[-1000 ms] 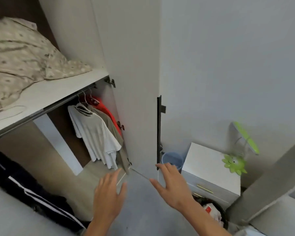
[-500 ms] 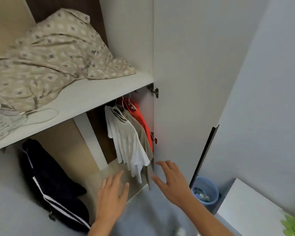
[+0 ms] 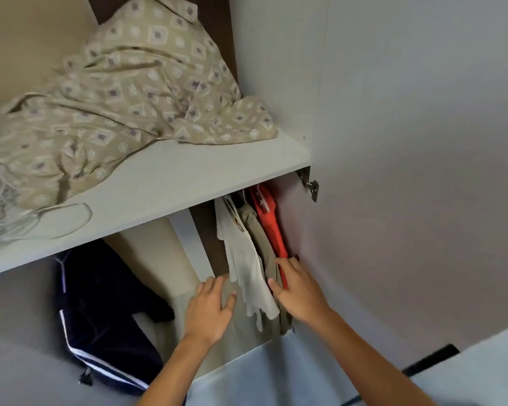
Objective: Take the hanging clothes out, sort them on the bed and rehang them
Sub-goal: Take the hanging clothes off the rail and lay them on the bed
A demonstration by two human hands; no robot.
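Observation:
Three garments hang under the wardrobe shelf (image 3: 170, 183): a white T-shirt (image 3: 244, 259), a khaki garment (image 3: 261, 238) behind it and a red garment (image 3: 269, 221) against the open door. My right hand (image 3: 299, 291) reaches in with fingers spread, its tips touching the khaki and red garments' lower parts. Just left of the white T-shirt's hem is my left hand (image 3: 210, 309), open, fingers apart, holding nothing. The hangers' hooks are hidden by the shelf.
A crumpled beige patterned cloth (image 3: 123, 92) and white cords (image 3: 0, 218) lie on the shelf. A dark navy garment with white stripes (image 3: 100, 312) hangs at the lower left. The white wardrobe door (image 3: 408, 171) stands open on the right.
My view has moved closer to the wardrobe and turned left. Both hands have advanced into the hanging space; the right hand now touches the clothes.

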